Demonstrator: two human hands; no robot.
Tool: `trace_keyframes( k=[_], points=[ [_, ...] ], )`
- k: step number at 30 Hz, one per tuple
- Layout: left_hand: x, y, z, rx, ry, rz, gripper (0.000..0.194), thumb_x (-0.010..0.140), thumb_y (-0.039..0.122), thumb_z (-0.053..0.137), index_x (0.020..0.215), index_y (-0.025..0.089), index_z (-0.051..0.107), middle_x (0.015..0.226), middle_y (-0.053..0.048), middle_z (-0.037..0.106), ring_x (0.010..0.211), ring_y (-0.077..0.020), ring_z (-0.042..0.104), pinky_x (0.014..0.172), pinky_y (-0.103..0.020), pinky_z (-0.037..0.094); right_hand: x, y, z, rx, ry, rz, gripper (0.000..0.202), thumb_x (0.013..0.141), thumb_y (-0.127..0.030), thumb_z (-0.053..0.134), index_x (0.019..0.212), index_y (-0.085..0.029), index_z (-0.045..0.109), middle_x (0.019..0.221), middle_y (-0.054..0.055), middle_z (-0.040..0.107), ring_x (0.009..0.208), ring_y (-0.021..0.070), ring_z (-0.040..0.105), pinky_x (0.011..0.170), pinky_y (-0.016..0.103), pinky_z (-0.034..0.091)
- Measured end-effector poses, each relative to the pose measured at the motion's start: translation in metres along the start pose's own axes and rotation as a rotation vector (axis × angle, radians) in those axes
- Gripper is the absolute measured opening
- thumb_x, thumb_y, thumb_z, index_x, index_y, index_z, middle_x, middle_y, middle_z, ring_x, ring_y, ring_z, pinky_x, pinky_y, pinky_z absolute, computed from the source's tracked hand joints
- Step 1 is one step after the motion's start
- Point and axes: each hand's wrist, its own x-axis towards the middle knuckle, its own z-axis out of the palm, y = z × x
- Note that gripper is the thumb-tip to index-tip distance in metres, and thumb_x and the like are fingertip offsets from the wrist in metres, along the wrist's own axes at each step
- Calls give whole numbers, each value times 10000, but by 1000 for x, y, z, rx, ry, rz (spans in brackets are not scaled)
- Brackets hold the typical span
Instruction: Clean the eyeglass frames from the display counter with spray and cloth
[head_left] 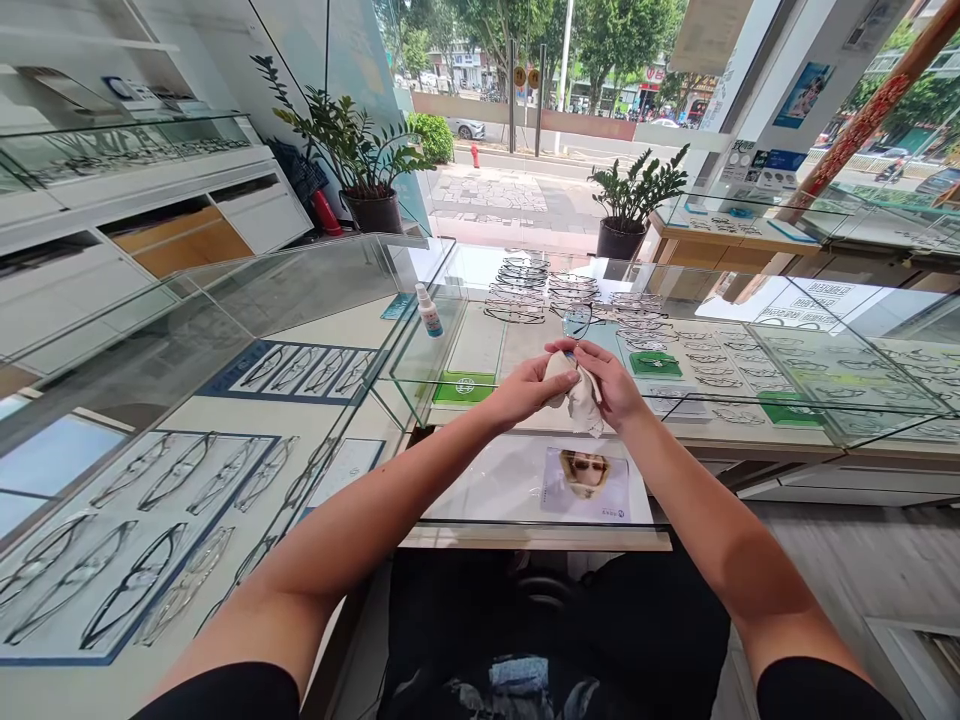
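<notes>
Out over the glass counter, my left hand (531,388) and my right hand (613,380) meet, both closed on a crumpled cream cloth (583,408). The cloth is folded around part of a pair of eyeglasses (577,320). A bluish lens and dark rim of the eyeglasses stick out beyond my fingertips. The other lens is hidden by cloth and fingers, so I cannot tell exactly which fingers grip the frame. Left of my hands, a small white spray bottle (429,312) with blue liquid stands on the glass.
Rows of eyeglasses (521,285) fill the display case ahead. Another glass case (300,320) with frames on trays runs along my left. Under my wrists lies a picture card (586,485). Potted plants (375,212) stand by the window.
</notes>
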Motion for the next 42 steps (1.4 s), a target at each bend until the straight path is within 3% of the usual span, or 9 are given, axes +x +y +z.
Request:
trace_keyframes(
  k=[4,9,15,24,27,31,35,38,42],
  points=[
    [1,-2,4,10,40,6,655,768,768,915,866,189,627,651,41,502,564,-88,400,542,-263,252,0,-1,1,41,-7,-2,376,743,-511,995,1023,-282,893,1200,30,882,1042,231,798,885,329,655],
    [1,-1,5,-12,67,-7,731,781,846,860,938,156,676,711,6,606,614,-107,507,571,-250,336,1,-2,0,39,-26,-15,374,772,-521,984,1036,-270,898,1203,38,883,1021,232,806,914,336,646],
    [1,-1,7,-4,91,38,715,761,791,907,914,129,685,689,24,597,605,-82,466,579,-244,320,0,-3,3,31,-12,-10,400,737,-536,1003,1025,-278,899,1187,39,891,1090,272,814,946,380,662],
    [2,-9,7,61,169,160,755,855,720,868,1285,122,709,844,-8,696,763,-142,595,725,-268,451,-2,-5,7,-17,6,-27,372,757,-534,981,1031,-293,910,1284,32,872,1171,266,794,937,341,653],
    [3,-10,7,78,207,191,728,876,722,844,1291,140,704,889,-18,712,808,-158,618,763,-278,470,-1,-4,7,-22,1,-40,396,765,-536,974,1083,-310,904,1290,17,865,1098,237,795,902,328,649],
    [6,-8,2,18,279,217,714,816,767,872,1140,161,680,880,1,674,772,-134,570,729,-266,457,2,0,5,-49,35,-21,528,681,-576,1024,1131,-334,891,1132,-9,868,935,186,763,822,298,617],
    [9,-9,-5,21,343,243,669,811,784,868,975,186,620,807,28,592,712,-116,505,676,-257,415,6,4,3,-159,75,-50,504,646,-662,1034,936,-284,867,880,-15,801,778,148,662,743,284,555],
    [10,-11,-6,61,368,236,651,829,782,853,937,195,596,786,33,554,697,-116,481,657,-257,397,6,5,3,-221,80,-93,541,651,-726,1010,798,-254,790,775,-15,722,713,136,593,689,285,515],
    [9,-12,-7,78,340,221,635,857,777,833,960,196,599,837,10,605,740,-132,531,700,-268,443,6,4,2,-212,133,-93,562,653,-747,998,767,-256,750,727,-25,669,662,129,547,619,280,473]
  ],
)
